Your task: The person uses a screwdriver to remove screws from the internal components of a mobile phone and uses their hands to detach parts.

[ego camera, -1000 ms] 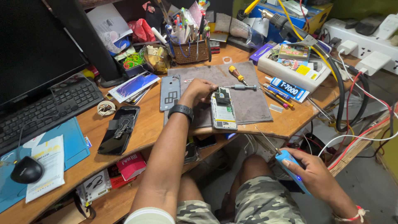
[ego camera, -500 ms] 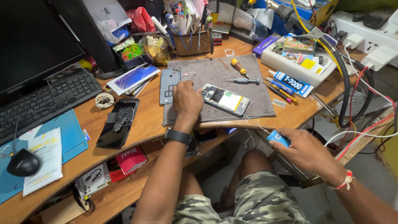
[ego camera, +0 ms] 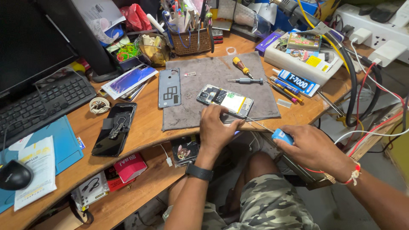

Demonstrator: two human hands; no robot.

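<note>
1. Moved since the earlier frame: right hand (ego camera: 313,147) is up from beside the knee to just off the surface's near edge, its blue-handled tool (ego camera: 281,136) raised with it; left hand (ego camera: 217,127) has slid back to the same edge.
2. Opened phone (ego camera: 225,99): back removed, lying flat on the grey mat (ego camera: 255,91), near the mat's front edge; long axis runs left-right, slightly skewed.
3. Left grip: fingers curled, fingertips (ego camera: 213,111) pressing the phone's near long side.
4. Right grip: closed around the tool handle; thin shaft points up-left toward the phone's right end, tip just short of it.
5. Relation: phone lies ahead and left of the right hand; left hand nearer, touching.
6. Grey back cover (ego camera: 169,88): on the mat's left edge, apart.
</note>
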